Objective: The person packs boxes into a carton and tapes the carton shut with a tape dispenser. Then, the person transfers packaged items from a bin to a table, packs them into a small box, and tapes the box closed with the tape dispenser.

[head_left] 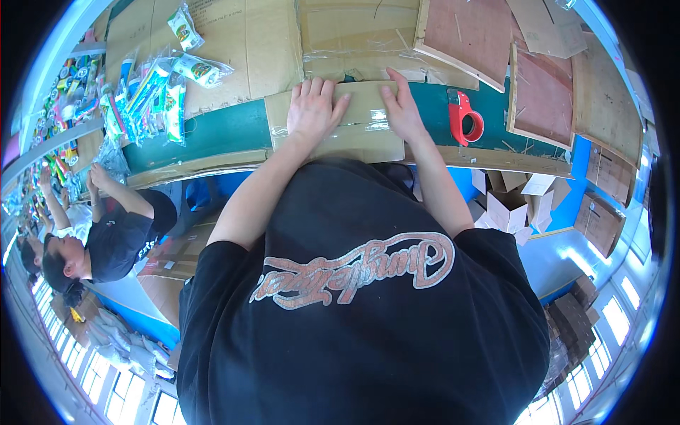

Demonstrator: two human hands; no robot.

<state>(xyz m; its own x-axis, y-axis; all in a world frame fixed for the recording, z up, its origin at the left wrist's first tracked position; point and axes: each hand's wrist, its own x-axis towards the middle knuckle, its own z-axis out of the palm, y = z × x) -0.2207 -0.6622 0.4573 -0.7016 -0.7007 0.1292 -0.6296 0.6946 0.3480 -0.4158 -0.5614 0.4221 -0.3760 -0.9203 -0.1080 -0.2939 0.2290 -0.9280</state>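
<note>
A flat-looking brown cardboard box (pixel 365 138) lies against my body at the near edge of the green table, with shiny clear tape across its top. My left hand (pixel 312 110) grips its far left side, fingers at the far edge and thumb on top. My right hand (pixel 404 113) holds the box's right side, thumb on the top and index finger stretched past the far edge; its other fingers are hidden. Right of that hand, apart from it, a red tape dispenser (pixel 458 120) rests on the table.
Bagged colourful items (pixel 159 92) lie at the left on large cardboard sheets (pixel 248 42). Shallow wooden trays (pixel 542 95) stand at the right. Open cartons (pixel 506 205) sit below the table's right side. A co-worker (pixel 113 234) works along the table at left.
</note>
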